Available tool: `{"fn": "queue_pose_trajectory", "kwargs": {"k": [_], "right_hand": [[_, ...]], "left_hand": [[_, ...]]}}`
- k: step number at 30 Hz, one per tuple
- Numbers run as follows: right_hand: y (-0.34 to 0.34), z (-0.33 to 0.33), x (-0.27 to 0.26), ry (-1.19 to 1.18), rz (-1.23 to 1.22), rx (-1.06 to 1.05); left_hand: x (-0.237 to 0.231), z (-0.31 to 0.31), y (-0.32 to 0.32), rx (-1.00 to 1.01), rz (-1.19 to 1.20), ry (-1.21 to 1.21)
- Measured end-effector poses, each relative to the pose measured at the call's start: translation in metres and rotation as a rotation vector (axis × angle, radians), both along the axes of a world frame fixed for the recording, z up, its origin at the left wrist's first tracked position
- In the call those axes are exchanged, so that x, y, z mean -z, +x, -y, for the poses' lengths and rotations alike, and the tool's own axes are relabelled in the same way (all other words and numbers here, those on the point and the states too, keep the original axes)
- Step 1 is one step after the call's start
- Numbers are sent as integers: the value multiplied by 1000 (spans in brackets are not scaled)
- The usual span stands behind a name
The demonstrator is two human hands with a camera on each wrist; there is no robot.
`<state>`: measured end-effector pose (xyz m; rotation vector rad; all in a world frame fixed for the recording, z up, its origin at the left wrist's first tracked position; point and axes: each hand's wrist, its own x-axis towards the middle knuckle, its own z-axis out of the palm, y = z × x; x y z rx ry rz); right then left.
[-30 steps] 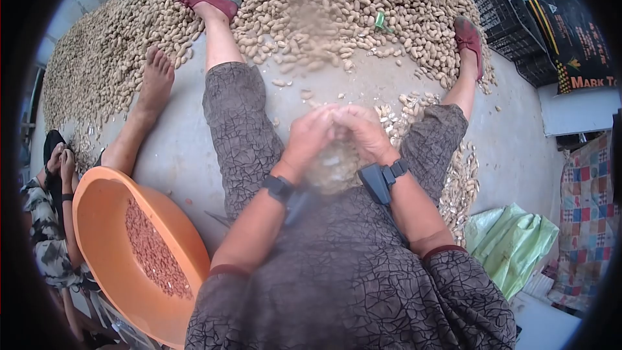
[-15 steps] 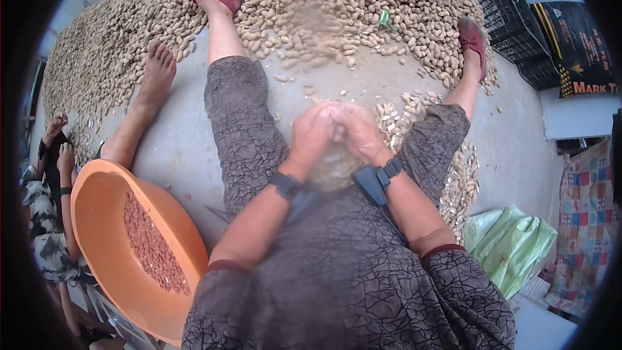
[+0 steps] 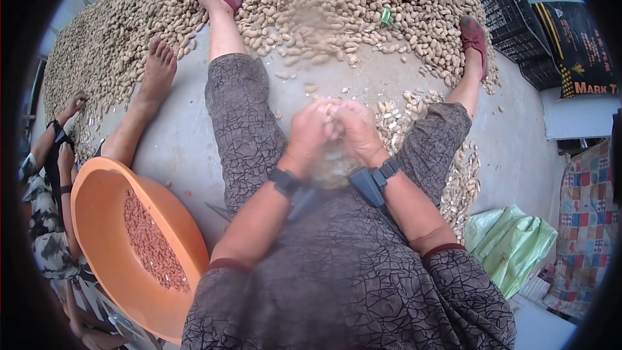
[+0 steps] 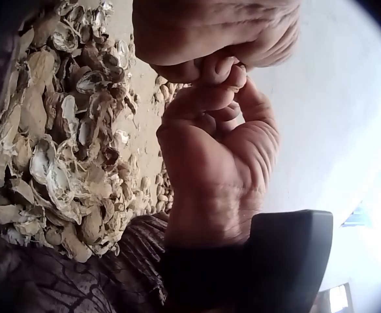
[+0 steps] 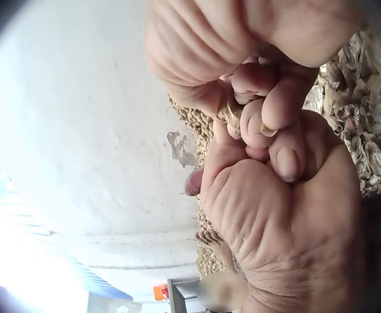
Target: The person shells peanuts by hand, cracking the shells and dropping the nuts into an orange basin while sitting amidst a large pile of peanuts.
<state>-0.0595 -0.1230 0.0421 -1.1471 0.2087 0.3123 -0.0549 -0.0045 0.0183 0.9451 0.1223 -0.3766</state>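
My left hand (image 3: 309, 131) and right hand (image 3: 358, 131) meet in front of my lap, fingers curled inward and thumbs together. In the right wrist view, a peanut in its tan shell (image 5: 231, 120) is pinched between the thumbs and fingertips of both hands, mostly covered by them. The left wrist view has my left hand (image 4: 216, 29) above and my right hand (image 4: 210, 150) below, fingertips touching. Under the hands, broken peanut shells (image 4: 53, 163) lie heaped between my legs.
A large pile of unshelled peanuts (image 3: 337, 0) spreads ahead. An orange basin (image 3: 97, 220) with shelled red peanuts stands at the left, beside another person's arm (image 3: 48, 139). At the right are a green sack (image 3: 512, 240), a black crate (image 3: 505, 19) and a black printed bag (image 3: 576, 45).
My hands stay together at the same spot, with small finger shifts. At the far left, the other person's one hand has moved up and outward toward the peanut pile.
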Motion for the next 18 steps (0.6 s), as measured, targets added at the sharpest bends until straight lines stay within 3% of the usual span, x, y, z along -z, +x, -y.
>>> {"fn": "queue_pose_trajectory", "kwargs": {"k": [6,18], "right_hand": [[0,4,-8,24,2,12],[-4,-7,0,-120,71,60]], "left_hand": [[-1,2,4,48,142,177],[1,-6,4,41,-37,2]]}}
